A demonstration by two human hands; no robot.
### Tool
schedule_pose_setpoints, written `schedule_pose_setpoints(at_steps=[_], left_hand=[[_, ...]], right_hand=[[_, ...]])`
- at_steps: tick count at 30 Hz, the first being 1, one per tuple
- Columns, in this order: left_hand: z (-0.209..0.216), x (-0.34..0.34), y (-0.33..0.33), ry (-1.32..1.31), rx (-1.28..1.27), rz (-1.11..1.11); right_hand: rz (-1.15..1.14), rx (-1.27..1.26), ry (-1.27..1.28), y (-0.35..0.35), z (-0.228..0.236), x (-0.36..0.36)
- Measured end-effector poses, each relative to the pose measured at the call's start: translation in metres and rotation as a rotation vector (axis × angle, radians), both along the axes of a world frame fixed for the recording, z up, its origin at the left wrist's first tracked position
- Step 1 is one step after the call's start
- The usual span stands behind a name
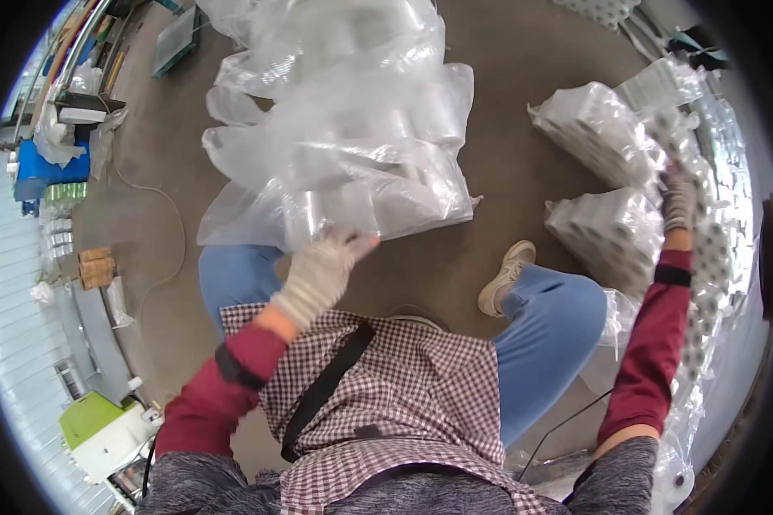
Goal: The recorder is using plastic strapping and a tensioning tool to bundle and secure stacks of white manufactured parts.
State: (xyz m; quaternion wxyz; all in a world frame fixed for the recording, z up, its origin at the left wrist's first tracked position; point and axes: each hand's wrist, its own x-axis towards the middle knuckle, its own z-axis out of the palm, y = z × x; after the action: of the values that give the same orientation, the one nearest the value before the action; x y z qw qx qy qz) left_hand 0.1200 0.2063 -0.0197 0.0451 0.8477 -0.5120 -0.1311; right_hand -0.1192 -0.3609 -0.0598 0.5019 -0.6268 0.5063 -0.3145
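My left hand (318,273), in a pale knit glove, is at the near edge of a large clear plastic bag (335,163) that holds white rolls. Its fingers are slightly blurred, with the thumb apart from them; whether they touch the film is unclear. Far out to the right, my gloved right hand (679,199) reaches in among plastic-wrapped bundles of white rolls. One bundle (597,133) lies just beyond it and another bundle (608,230) just on the near side. The right fingertips are hard to make out against the shiny film.
More rolls in plastic (704,283) are stacked along the right side. A thin cable (179,215) curves over the grey floor on the left. Beyond it are a blue bin (51,163), a brown block (96,268) and a green-and-white machine (103,429). My shoe (507,276) stands between the bags.
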Motion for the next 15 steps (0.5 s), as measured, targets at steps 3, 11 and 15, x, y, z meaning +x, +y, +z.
schedule_pose_setpoints(at_steps=[3,11,15], left_hand=[[-0.055,0.031,-0.007,-0.083,-0.056,-0.041],[-0.069,0.023,0.007,-0.069,-0.144,-0.339],[-0.021,-0.024,-0.004,0.097,-0.726,-0.322]], right_hand=[[0.276,0.056,-0.063,0.105,0.049,0.028],[0.245,-0.052,0.028,0.325,0.156,-0.062],[-0.125,0.222,-0.080,0.352,0.052,-0.160]])
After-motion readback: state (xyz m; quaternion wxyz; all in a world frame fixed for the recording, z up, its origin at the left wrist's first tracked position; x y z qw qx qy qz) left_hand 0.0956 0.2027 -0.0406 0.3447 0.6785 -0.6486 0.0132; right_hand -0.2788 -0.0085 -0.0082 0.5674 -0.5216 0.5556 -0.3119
